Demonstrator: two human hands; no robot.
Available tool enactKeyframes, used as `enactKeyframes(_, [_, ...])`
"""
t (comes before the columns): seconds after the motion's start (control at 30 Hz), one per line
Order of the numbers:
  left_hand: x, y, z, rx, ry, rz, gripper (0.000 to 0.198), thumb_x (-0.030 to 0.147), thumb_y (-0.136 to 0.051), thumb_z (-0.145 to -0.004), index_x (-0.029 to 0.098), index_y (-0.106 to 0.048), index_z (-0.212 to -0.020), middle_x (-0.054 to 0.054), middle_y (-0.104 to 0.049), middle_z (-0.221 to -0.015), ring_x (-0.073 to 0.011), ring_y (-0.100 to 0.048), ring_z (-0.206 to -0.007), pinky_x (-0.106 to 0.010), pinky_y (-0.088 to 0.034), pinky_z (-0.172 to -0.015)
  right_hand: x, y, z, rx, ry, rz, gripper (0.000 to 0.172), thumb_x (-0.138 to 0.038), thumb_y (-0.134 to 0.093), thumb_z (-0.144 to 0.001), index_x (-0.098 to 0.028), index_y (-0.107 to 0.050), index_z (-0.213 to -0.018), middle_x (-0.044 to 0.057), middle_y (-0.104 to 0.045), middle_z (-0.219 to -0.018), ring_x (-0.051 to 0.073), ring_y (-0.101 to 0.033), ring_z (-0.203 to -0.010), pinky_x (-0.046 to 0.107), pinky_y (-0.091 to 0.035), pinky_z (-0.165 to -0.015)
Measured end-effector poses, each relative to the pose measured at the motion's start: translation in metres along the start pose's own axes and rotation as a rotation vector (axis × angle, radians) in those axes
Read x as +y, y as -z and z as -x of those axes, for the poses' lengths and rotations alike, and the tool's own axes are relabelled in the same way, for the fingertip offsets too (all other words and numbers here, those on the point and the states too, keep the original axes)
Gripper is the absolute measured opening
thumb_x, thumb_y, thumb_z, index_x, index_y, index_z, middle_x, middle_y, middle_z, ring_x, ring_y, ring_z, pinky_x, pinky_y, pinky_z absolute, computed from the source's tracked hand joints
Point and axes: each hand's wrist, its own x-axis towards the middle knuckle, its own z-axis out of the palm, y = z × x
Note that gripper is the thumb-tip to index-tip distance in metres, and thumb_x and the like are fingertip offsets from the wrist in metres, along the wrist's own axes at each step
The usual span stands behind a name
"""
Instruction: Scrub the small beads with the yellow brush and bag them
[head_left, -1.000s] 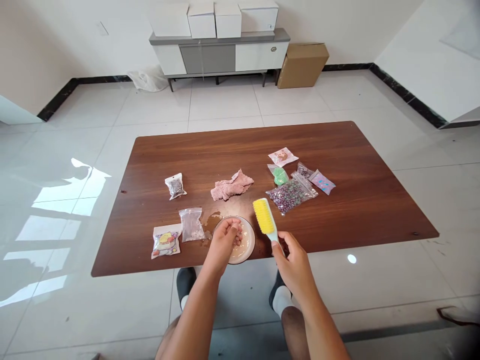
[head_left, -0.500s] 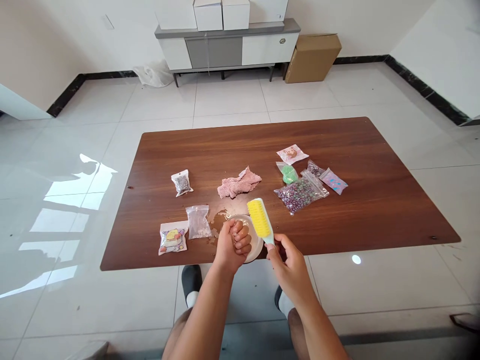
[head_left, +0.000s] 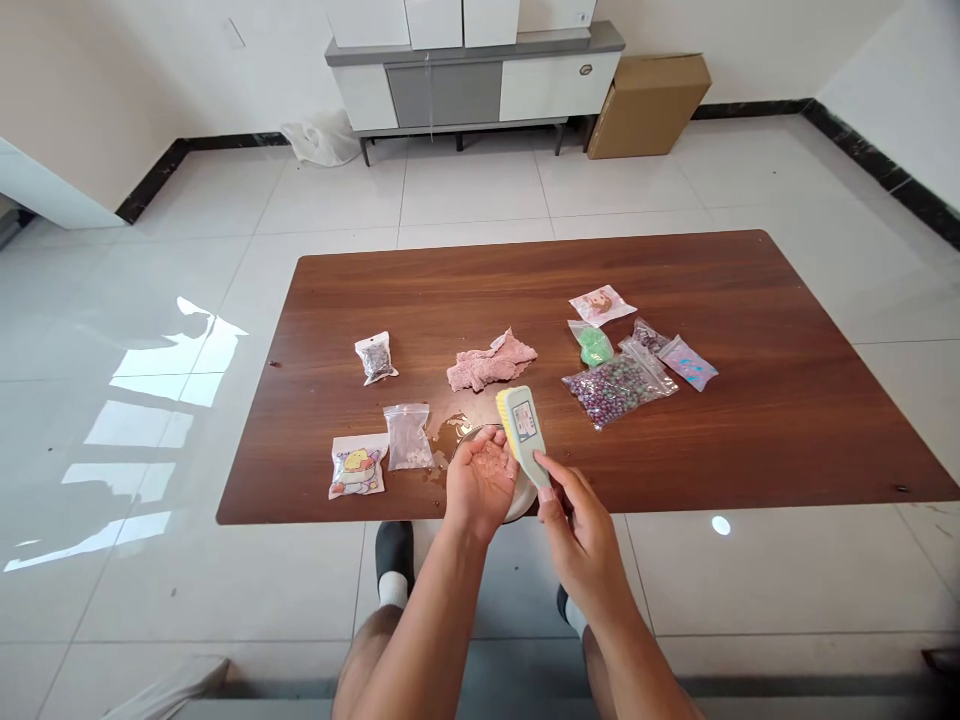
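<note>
My right hand point(head_left: 576, 525) grips the handle of a scrubbing brush point(head_left: 527, 425) with yellow bristles and a pale back bearing a label. The bristles face left, close to the fingers of my left hand point(head_left: 481, 482). That hand is palm up with its fingers loosely curled but apart; the palm looks wet, and whether anything small lies in it I cannot tell. A pale bowl point(head_left: 523, 500) sits under my hands at the table's near edge, largely hidden by them. Beyond it lies a crumpled pink cloth point(head_left: 491, 362).
Spilled water point(head_left: 453, 428) spreads on the brown table point(head_left: 750, 430) left of the bowl. Several bags lie about: a clear zip bag point(head_left: 409, 440), a cartoon packet point(head_left: 358, 467), a small bag point(head_left: 376, 358), a large bead bag point(head_left: 619, 385) and a green-filled bag point(head_left: 595, 345).
My left hand has gone from a loose fist to an open palm. The brush has turned in my right hand, so its back shows now instead of its bristles. The view has shifted slightly.
</note>
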Motion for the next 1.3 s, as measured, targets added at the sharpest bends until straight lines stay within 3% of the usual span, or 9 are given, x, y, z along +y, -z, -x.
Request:
enactKeyframes(0.13, [0.007,0.002,0.006,0.042,-0.081,0.043,0.018,0.01,-0.053,-0.086,0.016,-0.067,-0.094,-0.008,-0.074,-0.098,-0.0135,-0.074,-0.095,-0.024,-0.06,-0.088,-0.009,0.007,0.008,-0.068,0.002,0.011,0.049,-0.043,-0.052,-0.103,-0.033,-0.055,-0.151,0.008,-0.073,-0.112,0.019,-0.069,-0.076,0.036,-0.06,-0.077])
enactKeyframes(0.3, [0.012,0.001,0.017,0.028,-0.095,-0.019,0.019,0.02,-0.055,-0.092,0.015,-0.07,-0.104,-0.011,-0.076,-0.111,-0.0199,-0.076,-0.102,-0.034,-0.062,-0.093,-0.017,0.004,0.015,-0.289,0.027,0.081,0.048,-0.04,-0.049,-0.105,-0.033,-0.056,-0.151,0.009,-0.072,-0.132,0.025,-0.072,-0.114,0.039,-0.058,-0.098])
enactKeyframes(0.4, [0.006,0.001,0.022,0.055,-0.128,-0.014,0.018,0.021,-0.056,-0.096,0.015,-0.071,-0.104,-0.01,-0.077,-0.112,-0.0184,-0.077,-0.097,-0.03,-0.063,-0.091,-0.019,-0.007,0.015,-0.375,-0.023,0.116,0.05,-0.035,-0.043,-0.106,-0.028,-0.05,-0.155,0.011,-0.072,-0.135,0.025,-0.071,-0.119,0.039,-0.057,-0.101])
enactKeyframes(0.57, [0.005,-0.001,0.024,0.092,-0.207,-0.083,0.025,0.028,-0.052,-0.102,0.014,-0.072,-0.111,-0.009,-0.077,-0.114,-0.0141,-0.076,-0.088,-0.023,-0.062,-0.082,-0.033,-0.023,0.008,-0.358,-0.025,0.123,0.053,-0.029,-0.041,-0.105,-0.027,-0.047,-0.157,0.012,-0.062,-0.15,0.027,-0.068,-0.128,0.04,-0.056,-0.103])
enactKeyframes(0.63, [0.011,-0.002,0.022,0.091,-0.219,-0.047,0.022,0.023,-0.055,-0.099,0.015,-0.072,-0.11,-0.007,-0.077,-0.106,-0.0126,-0.076,-0.084,-0.022,-0.062,-0.08,-0.043,-0.022,0.007,-0.413,-0.057,0.144,0.053,-0.028,-0.042,-0.105,-0.03,-0.045,-0.158,0.01,-0.062,-0.149,0.027,-0.069,-0.126,0.04,-0.058,-0.098])
enactKeyframes(0.77, [0.015,-0.005,0.02,0.101,-0.192,0.032,0.019,0.017,-0.056,-0.093,0.014,-0.072,-0.102,-0.005,-0.074,-0.091,-0.0104,-0.072,-0.072,-0.02,-0.06,-0.072,-0.052,-0.013,0.006,-0.513,-0.119,0.214,0.051,-0.032,-0.041,-0.106,-0.037,-0.045,-0.156,0.005,-0.078,-0.124,0.025,-0.079,-0.1,0.039,-0.062,-0.086])
enactKeyframes(0.97, [0.001,-0.009,0.025,0.033,-0.115,0.017,0.026,0.022,-0.055,-0.092,0.011,-0.073,-0.107,-0.009,-0.075,-0.092,-0.0128,-0.073,-0.075,-0.022,-0.061,-0.074,-0.04,-0.015,0.007,-0.339,0.041,0.198,0.052,-0.027,-0.039,-0.106,-0.028,-0.046,-0.157,0.011,-0.069,-0.141,0.024,-0.071,-0.121,0.035,-0.057,-0.099])
enactKeyframes(1.17, [0.009,-0.013,0.027,0.118,-0.191,0.071,0.019,0.018,-0.054,-0.093,0.013,-0.071,-0.097,-0.006,-0.075,-0.09,-0.0118,-0.072,-0.071,-0.02,-0.059,-0.067,-0.045,-0.005,0.016,-0.489,0.004,0.305,0.051,-0.032,-0.039,-0.107,-0.03,-0.045,-0.158,0.004,-0.081,-0.091,0.019,-0.074,-0.074,0.03,-0.059,-0.074])
enactKeyframes(1.3, [0.0,-0.015,0.033,0.061,-0.123,0.076,0.021,0.02,-0.052,-0.094,0.013,-0.071,-0.098,-0.006,-0.074,-0.089,-0.0114,-0.071,-0.068,-0.022,-0.059,-0.066,-0.039,-0.006,0.017,-0.372,0.084,0.361,0.053,-0.03,-0.036,-0.106,-0.027,-0.045,-0.158,0.008,-0.08,-0.1,0.022,-0.075,-0.081,0.032,-0.058,-0.076])
